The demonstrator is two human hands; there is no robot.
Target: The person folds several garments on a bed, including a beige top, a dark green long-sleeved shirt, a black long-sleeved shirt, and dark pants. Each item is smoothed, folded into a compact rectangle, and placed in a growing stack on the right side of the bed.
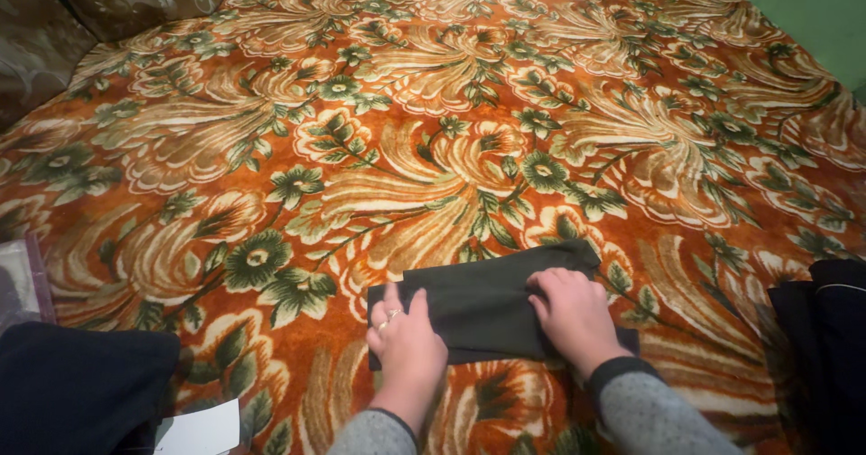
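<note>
An orange floral bedspread (433,121) with cream and green blooms fills nearly the whole frame, spread flat; it looks like a bed or divan, with brownish patterned cushions (81,9) in the upper left corner and a strip of green wall (812,13) in the upper right. At lower centre lies the dark green cloth (483,306), already folded into a compact, roughly rectangular bundle; judging by its neat edges the folding is well along, with perhaps a last smoothing or fold left. Dark fabric (77,387) lies at the lower left, more dark garments (825,347) at the right edge; whether these are folded I cannot tell. The right hand (573,315) presses on the cloth's right part, fingers curled down against it; the left hand (404,338) rests on its left edge, fingers narrow and flat, a ring on one; neither hand lifts the cloth. A white paper slip (203,430) sits at the bottom left; a clear plastic bag (20,279) shows at the left edge.
</note>
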